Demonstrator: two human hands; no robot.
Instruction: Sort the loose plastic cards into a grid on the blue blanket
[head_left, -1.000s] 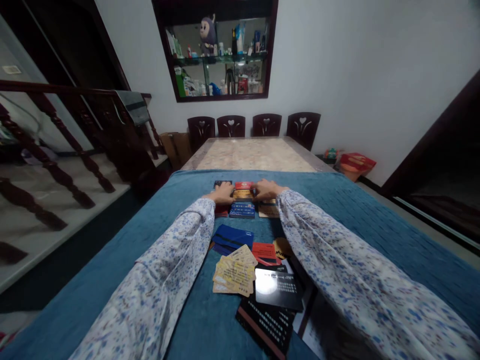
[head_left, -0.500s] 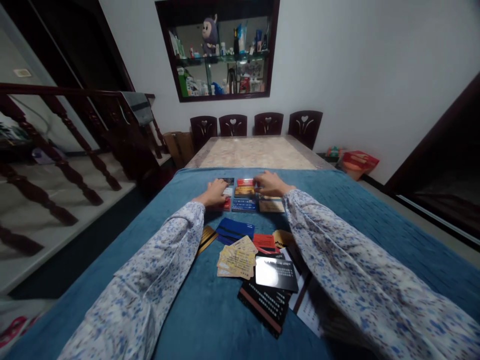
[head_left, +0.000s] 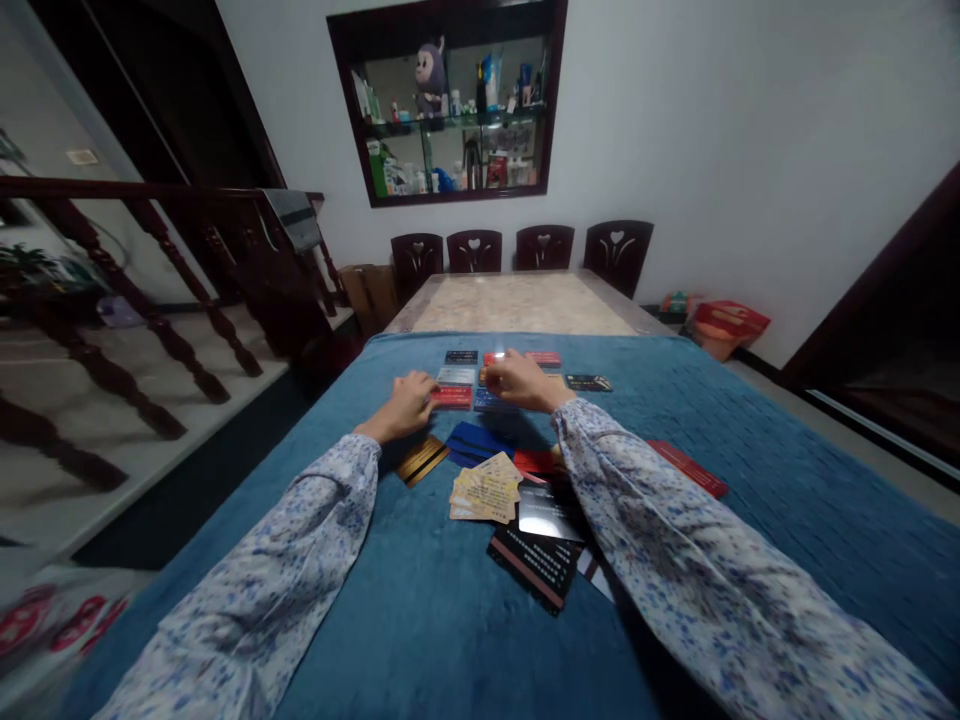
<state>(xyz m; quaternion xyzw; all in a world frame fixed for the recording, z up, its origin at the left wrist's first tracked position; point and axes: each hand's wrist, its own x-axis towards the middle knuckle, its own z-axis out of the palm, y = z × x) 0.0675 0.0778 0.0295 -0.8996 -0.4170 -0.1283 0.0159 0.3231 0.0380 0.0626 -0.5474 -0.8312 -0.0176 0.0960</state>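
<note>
Cards lie in neat rows on the blue cloth [head_left: 337, 600]. My left hand [head_left: 409, 405] rests at the left edge of a red card [head_left: 453, 398], its fingers loosely bent and apart. Over the middle of the rows is my right hand [head_left: 521, 380], fingers curled down together at a gold card [head_left: 482, 377] that they mostly cover; anything between the fingertips is hidden. A silver card [head_left: 456, 375], a dark card [head_left: 461, 357] and a blue card [head_left: 493, 400] are close by. Nearer me, fanned cream cards [head_left: 486, 490] lie beside a loose black card [head_left: 531, 567].
A gold card with a black stripe [head_left: 422, 460] and blue cards [head_left: 478, 443] lie in the loose group. Under my right sleeve, a red card [head_left: 686, 468] shows. Beyond the cloth is bare tabletop [head_left: 517, 300], with chairs [head_left: 544, 247] behind it.
My left hand has drawn back left and toward me, uncovering the silver and red cards. My right hand has shifted left over the gold card. The view has tilted slightly.
</note>
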